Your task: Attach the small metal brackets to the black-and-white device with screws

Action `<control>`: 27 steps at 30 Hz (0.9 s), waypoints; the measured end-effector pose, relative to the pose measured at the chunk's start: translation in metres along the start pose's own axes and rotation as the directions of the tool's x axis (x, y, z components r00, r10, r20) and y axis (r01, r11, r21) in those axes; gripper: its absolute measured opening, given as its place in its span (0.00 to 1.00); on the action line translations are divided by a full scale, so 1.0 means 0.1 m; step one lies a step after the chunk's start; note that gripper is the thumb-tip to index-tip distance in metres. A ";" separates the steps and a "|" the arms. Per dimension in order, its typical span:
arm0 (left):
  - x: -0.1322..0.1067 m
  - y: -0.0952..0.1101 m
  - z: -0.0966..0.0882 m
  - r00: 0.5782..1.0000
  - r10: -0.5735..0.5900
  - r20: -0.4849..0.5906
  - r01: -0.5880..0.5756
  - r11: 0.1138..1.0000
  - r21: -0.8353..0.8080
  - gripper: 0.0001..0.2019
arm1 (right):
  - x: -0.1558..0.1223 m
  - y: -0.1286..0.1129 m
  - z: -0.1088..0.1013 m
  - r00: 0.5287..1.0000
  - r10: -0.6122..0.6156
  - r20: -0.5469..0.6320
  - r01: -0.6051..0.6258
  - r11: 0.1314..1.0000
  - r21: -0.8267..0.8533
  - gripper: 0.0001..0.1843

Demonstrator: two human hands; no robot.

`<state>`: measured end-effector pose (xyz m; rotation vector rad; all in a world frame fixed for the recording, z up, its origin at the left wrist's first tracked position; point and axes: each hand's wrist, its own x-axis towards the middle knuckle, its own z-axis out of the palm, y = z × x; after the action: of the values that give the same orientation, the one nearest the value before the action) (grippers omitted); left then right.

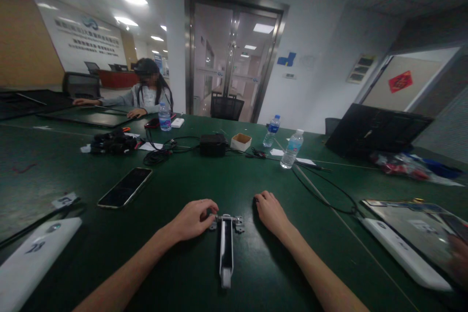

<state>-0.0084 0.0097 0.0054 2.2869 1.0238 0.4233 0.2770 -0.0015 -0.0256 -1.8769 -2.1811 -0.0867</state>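
A silver metal hinge bracket [226,243] lies on the green table in front of me, its long narrow arm pointing toward me and its hinge ends spreading left and right at the far end. My left hand [195,218] is curled at the bracket's left end, thumb and fingers closed on it. To the right, apart from the bracket, my right hand [269,212] rests on the table with its fingers curled down together. Something small and dark shows at its fingertips, too little to name.
A phone [125,187] lies to the left, beyond a white numbered device [40,258]. Cables, a black adapter [212,145], a small open box [241,142] and water bottles [292,149] stand ahead. At right lies a panel [420,226]. A person [151,90] sits across the table.
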 end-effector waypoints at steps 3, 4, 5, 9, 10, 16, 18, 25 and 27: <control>0.01 -0.02 0.01 0.999 0.017 -0.030 -0.017 1.000 0.015 0.11 | 0.02 -0.01 -0.03 0.999 0.014 0.034 -0.016 0.998 0.054 0.12; 0.01 -0.03 0.01 0.999 0.021 -0.040 -0.020 1.000 0.018 0.11 | 0.02 -0.02 -0.05 0.999 0.011 0.034 -0.013 0.997 0.073 0.11; 0.01 -0.03 0.01 0.999 0.020 -0.050 -0.019 1.000 0.021 0.11 | 0.02 -0.04 -0.07 1.000 -0.001 0.025 -0.001 0.995 0.097 0.09; 0.00 0.01 0.02 0.996 0.025 -0.090 -0.024 1.000 0.011 0.10 | -0.03 -0.22 -0.15 0.986 -0.133 -0.096 0.154 0.953 0.260 0.05; -0.01 0.04 0.02 0.994 0.033 -0.102 -0.032 0.999 0.006 0.10 | -0.06 -0.28 -0.17 0.974 -0.182 -0.137 0.216 0.926 0.309 0.05; -0.03 0.21 0.06 0.988 0.105 -0.114 -0.116 0.989 -0.094 0.10 | -0.24 -0.69 -0.21 0.867 -0.406 -0.289 0.498 0.715 0.491 0.10; -0.04 0.25 0.06 0.988 0.104 -0.110 -0.119 0.983 -0.137 0.09 | -0.28 -0.76 -0.21 0.859 -0.403 -0.316 0.512 0.694 0.506 0.11; -0.04 0.30 0.03 0.995 0.058 -0.081 -0.080 0.951 -0.299 0.08 | -0.28 -0.76 -0.16 0.834 -0.390 -0.391 0.547 0.679 0.490 0.12; -0.04 0.29 0.03 0.996 0.053 -0.074 -0.072 0.952 -0.296 0.09 | -0.26 -0.75 -0.13 0.826 -0.385 -0.411 0.554 0.686 0.471 0.11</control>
<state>0.0070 -0.0098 0.0216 2.0482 0.8544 0.6374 0.2089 -0.0421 -0.0095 -0.8774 -2.1125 0.1832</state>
